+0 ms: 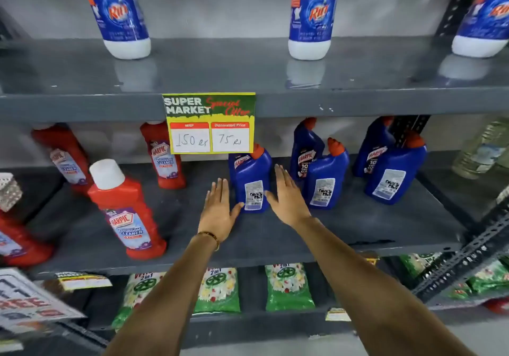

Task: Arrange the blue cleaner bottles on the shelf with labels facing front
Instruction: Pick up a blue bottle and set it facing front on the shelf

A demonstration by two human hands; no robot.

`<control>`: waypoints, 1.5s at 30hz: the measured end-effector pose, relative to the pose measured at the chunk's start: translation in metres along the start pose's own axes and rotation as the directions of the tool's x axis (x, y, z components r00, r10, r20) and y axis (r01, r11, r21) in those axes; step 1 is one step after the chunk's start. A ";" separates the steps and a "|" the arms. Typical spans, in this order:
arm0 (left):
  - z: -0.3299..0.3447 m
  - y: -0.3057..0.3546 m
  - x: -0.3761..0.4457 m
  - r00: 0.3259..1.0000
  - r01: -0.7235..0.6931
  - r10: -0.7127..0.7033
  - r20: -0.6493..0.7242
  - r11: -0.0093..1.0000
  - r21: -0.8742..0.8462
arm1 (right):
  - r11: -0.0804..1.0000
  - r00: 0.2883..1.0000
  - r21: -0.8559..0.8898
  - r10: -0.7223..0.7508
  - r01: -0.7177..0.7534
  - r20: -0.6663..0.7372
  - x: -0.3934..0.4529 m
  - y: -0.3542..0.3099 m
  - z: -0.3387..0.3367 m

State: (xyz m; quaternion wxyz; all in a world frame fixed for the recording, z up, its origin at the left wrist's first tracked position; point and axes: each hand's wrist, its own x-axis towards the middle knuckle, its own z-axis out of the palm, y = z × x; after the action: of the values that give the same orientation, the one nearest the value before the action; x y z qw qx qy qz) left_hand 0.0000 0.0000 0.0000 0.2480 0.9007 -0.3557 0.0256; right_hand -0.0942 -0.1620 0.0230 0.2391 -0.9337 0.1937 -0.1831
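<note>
Several blue cleaner bottles with red caps stand on the middle shelf [358, 226]. The nearest blue bottle [249, 179] shows its white back label with a barcode. My left hand [219, 211] is open just left of it, thumb touching its base. My right hand [287, 196] is open just right of it, fingers spread. Further right, a second blue bottle [325, 176] and a third [394, 175] also show back labels. Behind them two more blue bottles [305, 149] [371, 146] show their front labels.
Red bathroom cleaner bottles [126, 212] stand on the left of the same shelf. A yellow price card [209, 123] hangs from the upper shelf edge, where white and blue bottles [312, 14] stand. Green packets [287, 286] lie on the shelf below. A perforated metal upright [468, 259] is at right.
</note>
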 end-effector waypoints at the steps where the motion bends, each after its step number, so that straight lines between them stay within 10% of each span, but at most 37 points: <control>1: 0.002 -0.001 0.005 0.999 0.027 -0.026 0.037 0.999 -0.019 | 0.998 1.000 0.058 0.012 -0.013 0.027 0.005 0.002 0.001; 15: 0.015 0.005 0.049 0.948 0.308 -0.215 0.235 0.805 -0.507 | 0.753 0.942 0.589 0.126 -0.294 0.310 0.035 0.010 0.006; 26: 0.008 0.003 0.039 0.971 0.233 -0.156 0.180 0.778 -0.584 | 0.666 0.930 0.671 0.098 -0.325 0.353 0.027 0.007 -0.005; 40: -0.001 0.039 0.007 0.962 0.126 -0.204 -0.182 0.922 -0.367 | 0.641 0.973 0.733 0.178 -0.228 0.146 0.016 -0.038 -0.002; 45: -0.018 0.023 0.010 0.994 0.106 -0.085 0.063 0.809 -0.578 | 0.659 0.979 0.726 0.168 -0.197 0.113 0.010 -0.031 -0.011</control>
State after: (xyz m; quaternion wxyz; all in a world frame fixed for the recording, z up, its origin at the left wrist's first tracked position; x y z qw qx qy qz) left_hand -0.0052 -0.0125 0.0281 0.5056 0.7993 -0.3051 -0.1119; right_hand -0.0819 -0.1458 0.0500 0.6136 -0.7383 0.1924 -0.2036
